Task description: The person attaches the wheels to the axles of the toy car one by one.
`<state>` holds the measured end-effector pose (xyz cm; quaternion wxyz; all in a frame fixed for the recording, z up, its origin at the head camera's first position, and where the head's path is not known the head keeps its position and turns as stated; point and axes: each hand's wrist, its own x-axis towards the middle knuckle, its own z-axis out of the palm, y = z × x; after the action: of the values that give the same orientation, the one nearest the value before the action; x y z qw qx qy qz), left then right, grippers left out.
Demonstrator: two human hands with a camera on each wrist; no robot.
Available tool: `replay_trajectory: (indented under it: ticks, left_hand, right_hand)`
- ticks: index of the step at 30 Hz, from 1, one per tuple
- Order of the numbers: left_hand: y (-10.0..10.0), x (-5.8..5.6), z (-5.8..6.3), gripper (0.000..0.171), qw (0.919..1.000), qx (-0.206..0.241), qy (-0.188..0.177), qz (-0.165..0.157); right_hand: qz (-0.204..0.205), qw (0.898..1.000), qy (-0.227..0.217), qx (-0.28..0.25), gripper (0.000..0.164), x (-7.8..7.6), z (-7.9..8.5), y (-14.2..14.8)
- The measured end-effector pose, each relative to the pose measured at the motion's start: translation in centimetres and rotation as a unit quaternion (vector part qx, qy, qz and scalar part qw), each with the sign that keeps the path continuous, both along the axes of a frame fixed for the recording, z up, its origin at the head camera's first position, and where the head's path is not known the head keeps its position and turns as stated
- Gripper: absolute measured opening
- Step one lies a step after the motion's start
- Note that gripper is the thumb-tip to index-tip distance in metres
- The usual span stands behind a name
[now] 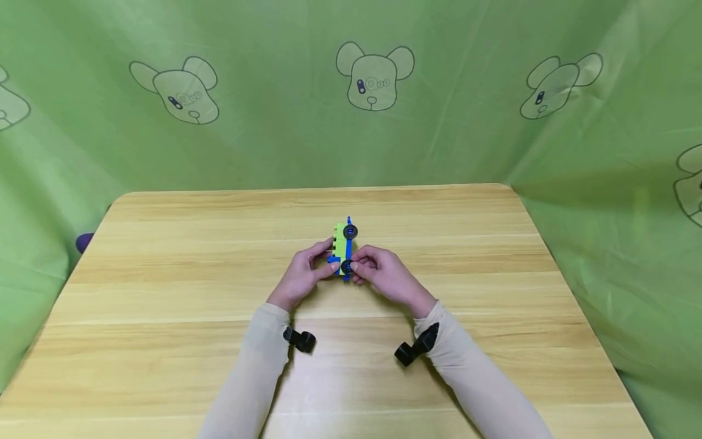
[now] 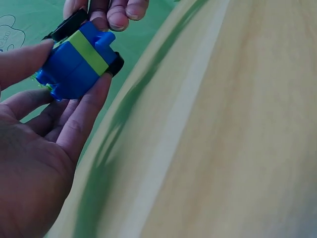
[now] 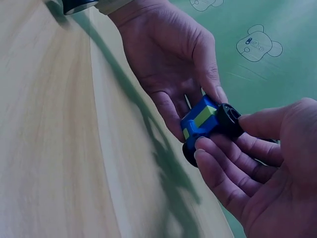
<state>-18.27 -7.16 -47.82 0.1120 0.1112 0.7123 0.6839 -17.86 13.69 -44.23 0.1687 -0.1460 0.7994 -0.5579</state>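
Note:
A small toy car (image 1: 341, 247) of blue and lime-green building bricks is held over the middle of the table, on its side, with two black wheels facing up in the head view. My left hand (image 1: 300, 274) grips the brick body between thumb and fingers. At the car's near end, my right hand (image 1: 386, 273) pinches a black wheel (image 3: 229, 120) with thumb and fingers. The left wrist view shows the blue end of the car (image 2: 74, 67) with a green stripe across it. Part of the body is hidden behind my fingers.
The wooden table (image 1: 181, 262) spreads out around both hands. Green curtains (image 1: 285, 134) with printed bear heads stand behind and at the sides. A small purple object (image 1: 84, 242) shows beyond the left table edge. Each sleeve carries a black wrist camera (image 1: 300, 339).

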Motion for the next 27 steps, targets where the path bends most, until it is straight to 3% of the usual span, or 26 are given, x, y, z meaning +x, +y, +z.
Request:
replay_trajectory:
  ticks: [7, 13, 21, 27]
  left_hand:
    - [-0.2, -0.1, 0.4, 0.058, 1.0000, 0.001, -0.001, -0.002]
    - [-0.5, -0.1, 0.7, 0.054, 1.0000, 0.001, 0.005, 0.000]
    - [-0.9, -0.1, 0.7, 0.054, 0.9998, -0.016, 0.015, -0.001]
    - [-1.2, -0.2, 0.6, 0.051, 0.9992, -0.021, 0.028, -0.022]
  right_hand:
    - [0.003, 0.999, 0.034, 0.040, 0.014, 0.2, 0.4, 0.1]
    - [-0.027, 0.993, 0.088, 0.071, 0.015, -0.2, 0.5, 0.7]
    - [-0.073, 0.990, 0.116, 0.041, 0.017, -1.1, 2.0, 1.8]
    - [-0.109, 0.984, 0.139, 0.018, 0.019, -1.8, 3.0, 2.6]
